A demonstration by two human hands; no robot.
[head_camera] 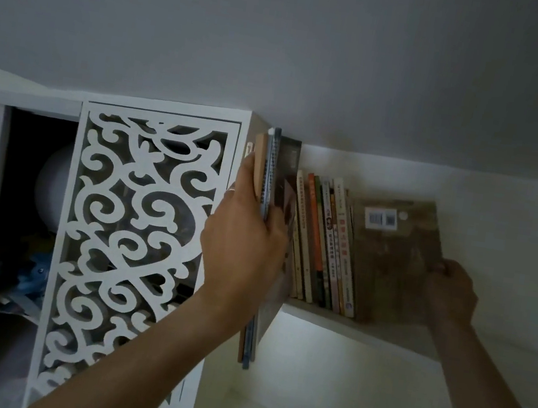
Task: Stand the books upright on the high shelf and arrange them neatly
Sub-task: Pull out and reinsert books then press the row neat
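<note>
Left hand [242, 245]: gripped a tall bundle of thin books [270, 176].
Right hand [452, 292]: held the brown book [391, 255] on the shelf [380, 333].

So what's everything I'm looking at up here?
Tall books: a few, tan, grey and dark, upright against the cabinet, their lower ends overhanging the shelf front.
Leaning books: about seven or eight, cream, orange, green and brown spines, tilted on the shelf.
Brown book: one, barcode label showing, at the right end of the row.
Shelf: one, white, high on the wall.
Cabinet: one, white, scroll-cut door, left of the shelf.
Round white thing: one, inside the cabinet; blurred.
Left hand: grips the tall books.
Right hand: holds the brown book's right edge.
</note>
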